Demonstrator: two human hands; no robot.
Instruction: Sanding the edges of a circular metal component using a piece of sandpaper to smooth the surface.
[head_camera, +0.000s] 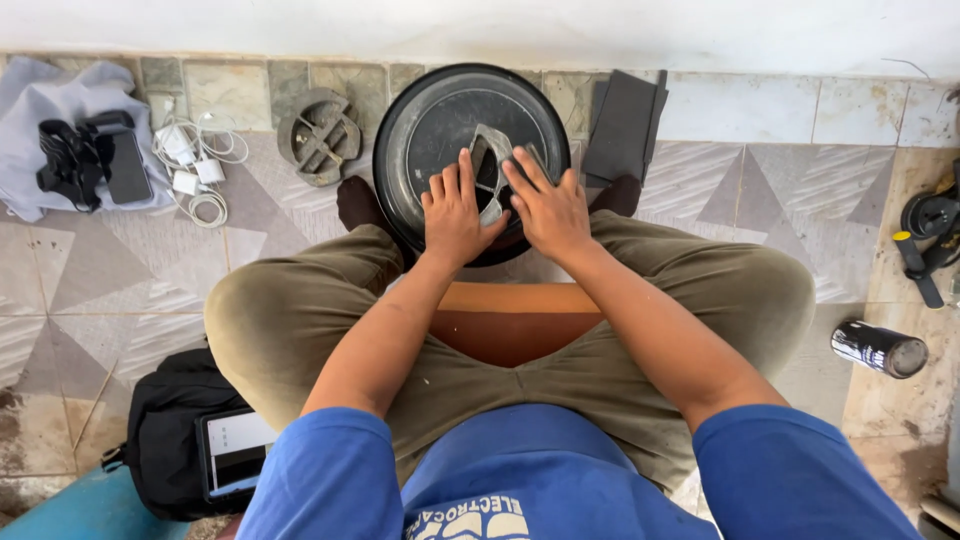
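A round black dish-shaped cover (440, 110) leans upright between my feet against the wall. A bent grey metal bracket (489, 165) lies at its centre. My left hand (455, 212) presses flat on the left side of the bracket, fingers spread. My right hand (545, 208) lies on its right side, fingers pointing up and left over the metal. Both hands touch the bracket and the cover's face. I sit on a low wooden stool (512, 318).
A round grey slotted part (318, 135) lies left of the cover, a dark flat piece (622, 125) to its right. White chargers (195, 165), a phone on grey cloth (60, 110), a black bag with tablet (200, 440), a dark can (880, 348) and a tool (930, 235) surround me.
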